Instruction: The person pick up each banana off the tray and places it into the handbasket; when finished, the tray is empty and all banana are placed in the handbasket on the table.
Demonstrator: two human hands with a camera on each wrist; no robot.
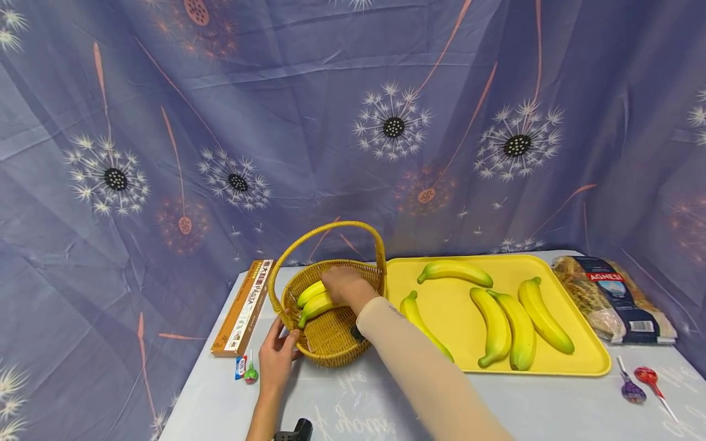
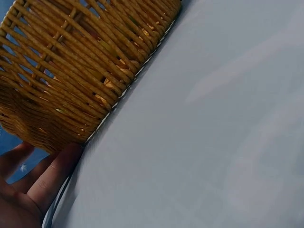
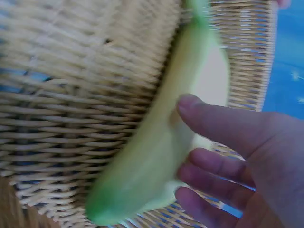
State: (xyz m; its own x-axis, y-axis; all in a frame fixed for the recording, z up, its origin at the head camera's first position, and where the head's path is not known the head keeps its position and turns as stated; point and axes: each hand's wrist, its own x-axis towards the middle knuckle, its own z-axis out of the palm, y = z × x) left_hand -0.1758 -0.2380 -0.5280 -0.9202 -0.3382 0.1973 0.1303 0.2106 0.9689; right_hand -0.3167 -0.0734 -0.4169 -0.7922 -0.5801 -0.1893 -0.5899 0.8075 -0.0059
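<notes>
A woven wicker basket (image 1: 331, 352) with a tall arched handle (image 1: 328, 228) stands on the table. Against its outer left side rest the fingers of my left hand (image 1: 276, 358); in the left wrist view the fingertips touch the wicker near the base. My right hand (image 1: 346, 286) reaches inside, over two bananas lying side by side, the nearer banana (image 1: 315, 307) partly covered by it. In the right wrist view the thumb touches a banana (image 3: 147, 142), while the other fingers lie loosely bent beside it. A second banana shows behind it.
Right of the basket, a yellow tray (image 1: 441, 318) bears several bananas. A pasta bag (image 1: 618, 300) lies beyond it, with purple (image 1: 632, 391) and red lollipops (image 1: 645, 375) in front. A pasta box (image 1: 242, 309) and green lollipop (image 1: 250, 373) lie left. A patterned curtain (image 1: 331, 122) hangs behind.
</notes>
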